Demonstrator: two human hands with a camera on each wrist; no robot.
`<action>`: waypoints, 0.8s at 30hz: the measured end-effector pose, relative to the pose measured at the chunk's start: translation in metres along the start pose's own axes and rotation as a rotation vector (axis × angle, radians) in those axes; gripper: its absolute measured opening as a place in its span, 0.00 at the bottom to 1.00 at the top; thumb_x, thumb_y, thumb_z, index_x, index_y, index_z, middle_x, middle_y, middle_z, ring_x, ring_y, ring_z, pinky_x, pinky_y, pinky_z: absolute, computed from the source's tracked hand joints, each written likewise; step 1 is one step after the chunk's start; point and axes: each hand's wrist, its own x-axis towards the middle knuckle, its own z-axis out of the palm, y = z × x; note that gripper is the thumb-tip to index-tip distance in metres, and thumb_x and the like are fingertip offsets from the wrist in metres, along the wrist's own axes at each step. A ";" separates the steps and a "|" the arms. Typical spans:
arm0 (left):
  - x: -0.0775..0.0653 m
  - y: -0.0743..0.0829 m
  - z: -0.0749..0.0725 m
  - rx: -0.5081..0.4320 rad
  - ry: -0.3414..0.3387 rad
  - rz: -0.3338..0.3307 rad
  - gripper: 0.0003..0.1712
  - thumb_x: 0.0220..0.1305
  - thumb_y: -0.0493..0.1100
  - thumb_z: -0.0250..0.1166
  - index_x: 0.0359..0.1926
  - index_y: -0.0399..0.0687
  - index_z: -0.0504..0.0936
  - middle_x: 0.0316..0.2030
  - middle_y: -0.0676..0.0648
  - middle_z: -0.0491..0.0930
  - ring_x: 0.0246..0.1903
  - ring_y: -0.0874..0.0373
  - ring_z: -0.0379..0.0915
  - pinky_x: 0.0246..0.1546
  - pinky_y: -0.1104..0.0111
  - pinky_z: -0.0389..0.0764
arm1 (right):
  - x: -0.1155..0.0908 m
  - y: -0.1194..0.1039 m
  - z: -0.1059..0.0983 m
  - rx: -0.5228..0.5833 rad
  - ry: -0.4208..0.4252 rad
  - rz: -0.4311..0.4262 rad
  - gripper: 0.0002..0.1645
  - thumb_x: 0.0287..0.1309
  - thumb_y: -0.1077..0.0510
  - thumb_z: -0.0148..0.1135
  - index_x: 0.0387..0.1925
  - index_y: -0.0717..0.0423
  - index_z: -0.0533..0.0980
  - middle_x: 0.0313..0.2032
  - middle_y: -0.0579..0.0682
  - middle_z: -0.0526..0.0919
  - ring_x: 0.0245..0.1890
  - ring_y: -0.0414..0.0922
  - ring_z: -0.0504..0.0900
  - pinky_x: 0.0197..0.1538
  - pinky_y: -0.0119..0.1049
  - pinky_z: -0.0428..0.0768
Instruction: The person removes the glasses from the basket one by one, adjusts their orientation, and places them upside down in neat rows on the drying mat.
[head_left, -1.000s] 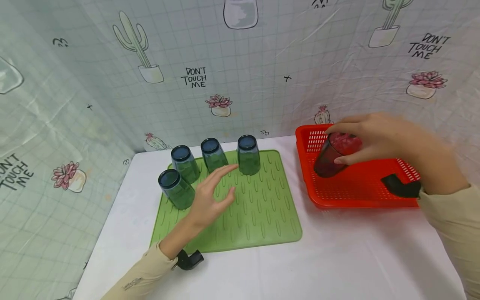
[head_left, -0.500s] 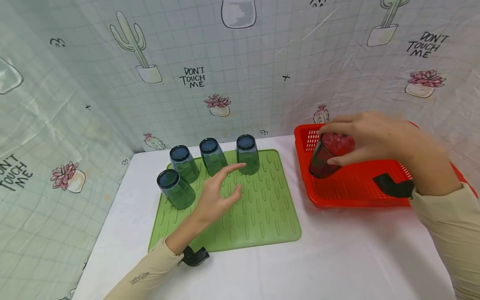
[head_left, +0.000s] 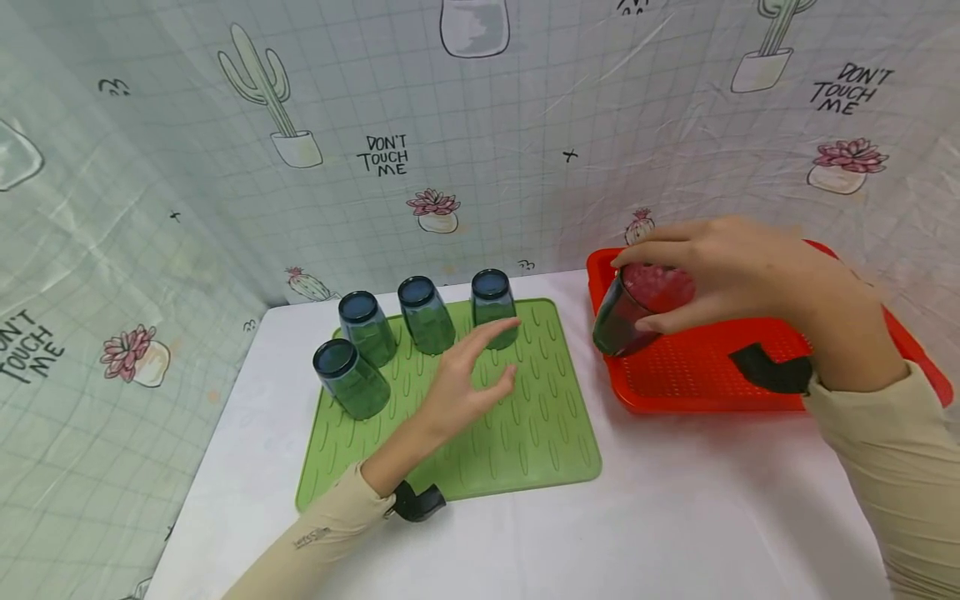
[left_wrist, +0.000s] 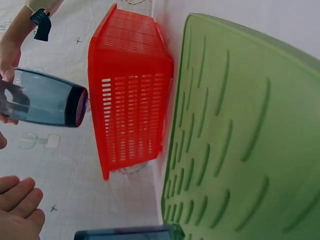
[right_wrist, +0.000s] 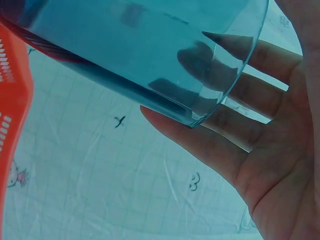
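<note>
Over the left end of the red basket (head_left: 697,407), my right hand (head_left: 738,271) grips a blue-tinted drinking glass (head_left: 621,321) near its rim, the base tilted down and to the left. In the right wrist view, fingers and thumb lie around the glass's rim (right_wrist: 245,67). My left hand (head_left: 459,393) hovers over the green ridged mat (head_left: 532,442), thumb and fingers apart, holding nothing. In the left wrist view, the held glass (left_wrist: 45,102) is above the basket's rim (left_wrist: 93,65), apart from my left hand (left_wrist: 20,210).
Several matching glasses stand upside down on the mat: one at the left (head_left: 352,379), others along the back, including the rightmost glass (head_left: 492,293) just behind my left fingers. A patterned curtain (head_left: 480,125) hangs behind the white tabletop (head_left: 562,542).
My right hand has carried the glass leftward, from inside the basket to over its left rim. My left hand has moved right across the mat, still holding nothing.
</note>
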 end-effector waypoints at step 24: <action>0.034 0.004 0.039 -0.147 -0.104 -0.092 0.51 0.56 0.42 0.79 0.77 0.52 0.63 0.72 0.51 0.67 0.71 0.61 0.62 0.71 0.62 0.68 | 0.026 -0.020 0.009 0.048 0.025 -0.114 0.37 0.46 0.40 0.80 0.59 0.46 0.81 0.56 0.51 0.84 0.46 0.48 0.87 0.48 0.53 0.87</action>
